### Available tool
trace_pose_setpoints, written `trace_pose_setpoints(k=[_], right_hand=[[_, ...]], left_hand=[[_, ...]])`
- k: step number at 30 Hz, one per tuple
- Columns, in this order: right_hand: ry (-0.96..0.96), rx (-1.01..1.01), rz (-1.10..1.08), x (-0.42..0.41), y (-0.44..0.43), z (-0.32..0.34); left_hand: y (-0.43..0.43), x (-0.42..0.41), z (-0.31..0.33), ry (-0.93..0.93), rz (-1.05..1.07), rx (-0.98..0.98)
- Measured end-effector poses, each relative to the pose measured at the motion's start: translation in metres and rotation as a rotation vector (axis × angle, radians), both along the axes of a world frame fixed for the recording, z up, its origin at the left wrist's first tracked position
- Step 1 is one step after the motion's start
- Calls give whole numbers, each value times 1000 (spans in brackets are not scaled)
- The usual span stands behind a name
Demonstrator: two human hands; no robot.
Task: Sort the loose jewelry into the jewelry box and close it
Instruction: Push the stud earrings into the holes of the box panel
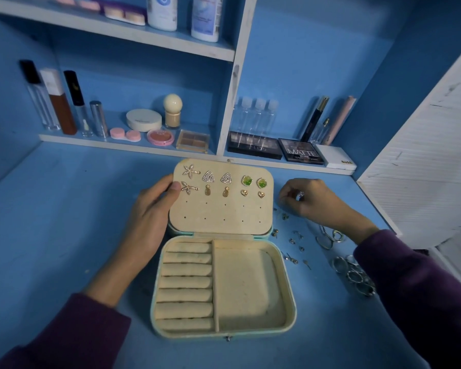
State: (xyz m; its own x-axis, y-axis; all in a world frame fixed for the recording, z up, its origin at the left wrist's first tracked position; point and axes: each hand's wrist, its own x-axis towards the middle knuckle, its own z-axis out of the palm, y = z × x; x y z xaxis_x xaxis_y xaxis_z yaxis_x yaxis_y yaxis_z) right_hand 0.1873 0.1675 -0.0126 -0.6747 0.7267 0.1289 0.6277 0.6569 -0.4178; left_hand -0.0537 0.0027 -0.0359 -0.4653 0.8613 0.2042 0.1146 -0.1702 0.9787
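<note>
Head view: the right hand (308, 199) pinches a small sparkling stud earring (300, 194) just right of the open cream-lined teal jewelry box (291, 294). The left hand (149, 217) grips the left edge of its lid (218, 218). Earring sorting is in hand; next, I judge, the post must find a free hole (225, 204). Right fingers (287, 194) curl down, loose silver rings (354, 275) near right.

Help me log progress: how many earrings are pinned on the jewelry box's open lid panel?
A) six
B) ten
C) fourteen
B: the lid panel carries five pairs: starfish, triangles, green stones, pineapples, hearts.
</note>
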Motion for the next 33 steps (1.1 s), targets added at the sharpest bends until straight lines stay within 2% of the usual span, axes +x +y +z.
trace_pose_setpoints(k=[3, 5, 7, 10, 13, 14, 15, 18, 22, 26, 30, 33], right_hand=[[406, -223, -79, -13, -13, 18], [559, -342, -43, -23, -22, 33], [569, -404, 20, -32, -29, 44], [472, -353, 63, -38, -34, 48], [425, -297, 65, -34, -37, 50], [416, -277, 66, -32, -39, 52], [409, -260, 67, -30, -41, 54], [407, -221, 98, -26, -51, 62], [377, -139, 117, -22, -67, 66], [358, -114, 133, -18, -75, 68], [343, -74, 145, -18, -77, 68], [338, -56, 151, -16, -80, 69]], left_hand=[[0, 0, 0, 5, 10, -3], [-2, 1, 2, 19, 16, -4], [-3, 3, 5, 12, 10, -2], [-6, 3, 6, 33, 36, -46], [-15, 9, 11, 278, 198, -39], [-19, 16, 16, 324, 260, 4], [-25, 25, 21, 290, 277, 44], [-38, 55, 34, 0, 208, 82], [-41, 76, 36, -122, 204, 32], [-49, 99, 42, -232, 202, 69], [-40, 118, 48, -816, -153, -163], [-24, 118, 50, -1161, -264, -298]])
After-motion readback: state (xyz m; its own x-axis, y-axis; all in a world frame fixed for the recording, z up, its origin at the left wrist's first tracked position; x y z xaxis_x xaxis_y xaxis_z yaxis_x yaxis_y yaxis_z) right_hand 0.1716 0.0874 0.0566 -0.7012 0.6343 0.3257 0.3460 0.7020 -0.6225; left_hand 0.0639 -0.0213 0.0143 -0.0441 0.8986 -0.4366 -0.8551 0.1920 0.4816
